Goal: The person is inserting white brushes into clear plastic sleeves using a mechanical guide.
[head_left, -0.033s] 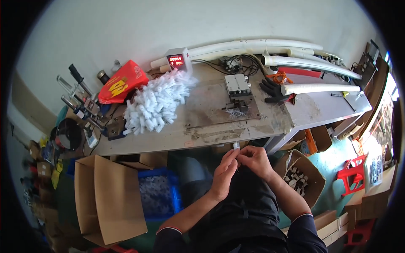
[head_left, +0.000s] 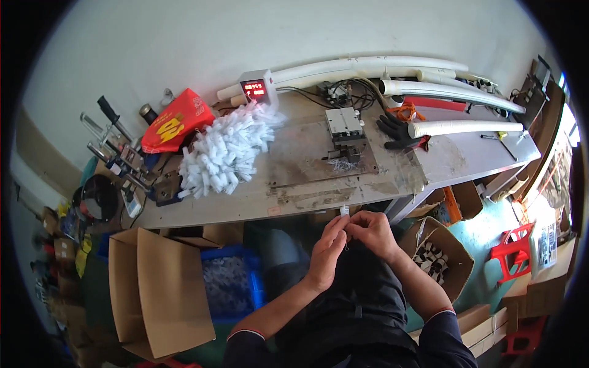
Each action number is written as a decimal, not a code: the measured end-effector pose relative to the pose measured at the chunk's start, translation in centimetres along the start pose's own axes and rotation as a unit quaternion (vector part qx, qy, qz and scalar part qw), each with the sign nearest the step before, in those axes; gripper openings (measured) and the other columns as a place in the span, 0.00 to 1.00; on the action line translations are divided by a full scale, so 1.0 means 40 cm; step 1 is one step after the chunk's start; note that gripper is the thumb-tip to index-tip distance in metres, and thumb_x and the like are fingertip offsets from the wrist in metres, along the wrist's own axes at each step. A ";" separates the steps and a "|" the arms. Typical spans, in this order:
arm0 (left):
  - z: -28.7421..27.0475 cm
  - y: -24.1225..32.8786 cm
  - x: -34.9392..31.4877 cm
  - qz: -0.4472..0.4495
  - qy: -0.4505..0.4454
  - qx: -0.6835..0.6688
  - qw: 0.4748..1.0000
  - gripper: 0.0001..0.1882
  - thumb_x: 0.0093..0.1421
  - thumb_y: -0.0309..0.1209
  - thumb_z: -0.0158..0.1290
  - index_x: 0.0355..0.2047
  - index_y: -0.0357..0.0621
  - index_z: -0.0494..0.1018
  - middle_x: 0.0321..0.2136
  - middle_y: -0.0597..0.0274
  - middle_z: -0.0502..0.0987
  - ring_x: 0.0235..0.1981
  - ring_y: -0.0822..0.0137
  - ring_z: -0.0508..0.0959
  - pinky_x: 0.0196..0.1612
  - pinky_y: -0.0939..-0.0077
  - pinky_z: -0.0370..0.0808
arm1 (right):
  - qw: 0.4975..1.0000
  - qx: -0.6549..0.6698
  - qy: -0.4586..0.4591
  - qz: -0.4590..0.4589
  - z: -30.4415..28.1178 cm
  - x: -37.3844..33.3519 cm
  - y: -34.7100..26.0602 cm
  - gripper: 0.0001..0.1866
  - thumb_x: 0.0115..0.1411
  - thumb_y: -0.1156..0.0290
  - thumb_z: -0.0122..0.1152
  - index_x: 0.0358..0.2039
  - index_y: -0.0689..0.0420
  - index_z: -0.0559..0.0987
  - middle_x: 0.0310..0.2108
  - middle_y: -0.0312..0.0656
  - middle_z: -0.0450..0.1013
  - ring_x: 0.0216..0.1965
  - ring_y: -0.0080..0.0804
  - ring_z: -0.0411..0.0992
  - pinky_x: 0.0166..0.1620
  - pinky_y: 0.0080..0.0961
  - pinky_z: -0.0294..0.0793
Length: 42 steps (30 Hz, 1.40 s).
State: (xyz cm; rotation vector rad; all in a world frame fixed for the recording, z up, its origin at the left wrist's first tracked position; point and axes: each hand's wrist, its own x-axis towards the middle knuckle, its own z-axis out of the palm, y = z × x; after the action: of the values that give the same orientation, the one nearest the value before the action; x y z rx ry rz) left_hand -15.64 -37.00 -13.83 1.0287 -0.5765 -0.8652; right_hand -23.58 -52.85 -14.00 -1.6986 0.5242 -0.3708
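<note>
Pinching is seen at both hands: a small white plastic piece (head_left: 345, 210) is held between the pressed-together fingertips of the left hand (head_left: 326, 248) and the right hand (head_left: 370, 232), which touch each other. Just beyond the fingers lies the workbench (head_left: 319, 187) edge. Farther past them, a pile of white tubes (head_left: 224, 156) and a small metal press (head_left: 345, 130) are seen.

Red bag (head_left: 175, 119) – bench's left, red-lit counter screen (head_left: 254, 89), open cardboard box (head_left: 156, 294)
</note>
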 end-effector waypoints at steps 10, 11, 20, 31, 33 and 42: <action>-0.060 -0.015 0.167 0.030 0.035 0.094 0.994 0.21 0.75 0.36 0.49 0.62 0.37 0.71 0.59 0.60 0.71 0.58 0.71 0.70 0.63 0.74 0.65 | 0.996 -0.037 0.072 0.037 -0.014 0.118 0.032 0.15 0.57 0.64 0.67 0.31 0.67 0.84 0.21 0.43 0.79 0.24 0.26 0.78 0.31 0.26 0.77; -0.088 -0.005 0.208 0.078 0.048 0.144 0.985 0.18 0.75 0.35 0.49 0.59 0.37 0.74 0.58 0.60 0.72 0.56 0.70 0.72 0.62 0.73 0.67 | 0.995 -0.038 0.078 0.043 -0.029 0.144 0.021 0.15 0.57 0.64 0.67 0.31 0.67 0.84 0.21 0.43 0.79 0.24 0.26 0.78 0.31 0.26 0.77; -0.363 0.061 0.564 0.297 0.246 0.436 0.813 0.10 0.70 0.31 0.53 0.46 0.39 0.78 0.42 0.54 0.79 0.43 0.58 0.79 0.46 0.64 0.75 | 0.963 -0.214 0.159 0.022 -0.057 0.371 -0.006 0.12 0.48 0.66 0.66 0.27 0.63 0.86 0.21 0.48 0.80 0.24 0.38 0.80 0.37 0.32 0.79; -0.354 0.060 0.557 0.327 0.235 0.434 0.806 0.07 0.66 0.28 0.57 0.42 0.40 0.79 0.37 0.56 0.79 0.37 0.58 0.80 0.40 0.64 0.77 | 0.945 -0.234 0.220 0.058 -0.028 0.414 0.012 0.10 0.46 0.66 0.67 0.24 0.61 0.86 0.19 0.46 0.79 0.24 0.36 0.80 0.35 0.32 0.79; -0.356 0.056 0.558 0.333 0.238 0.436 0.802 0.07 0.66 0.27 0.57 0.42 0.40 0.79 0.37 0.56 0.79 0.37 0.58 0.80 0.39 0.65 0.77 | 0.947 -0.224 0.218 0.068 -0.027 0.419 0.015 0.10 0.45 0.67 0.68 0.24 0.60 0.86 0.19 0.46 0.79 0.23 0.36 0.80 0.35 0.32 0.79; -0.358 0.047 0.565 0.319 0.228 0.441 0.807 0.08 0.65 0.28 0.58 0.43 0.40 0.79 0.39 0.56 0.79 0.37 0.60 0.81 0.38 0.67 0.80 | 0.940 -0.223 0.252 0.060 -0.017 0.422 0.023 0.09 0.44 0.67 0.68 0.22 0.60 0.85 0.18 0.46 0.78 0.23 0.36 0.79 0.33 0.33 0.78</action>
State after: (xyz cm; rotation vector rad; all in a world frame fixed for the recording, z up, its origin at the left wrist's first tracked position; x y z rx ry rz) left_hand 8.36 -48.36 -17.67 1.6679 -0.8579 0.3325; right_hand -9.80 -62.56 -15.50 -1.9933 1.1538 -0.6401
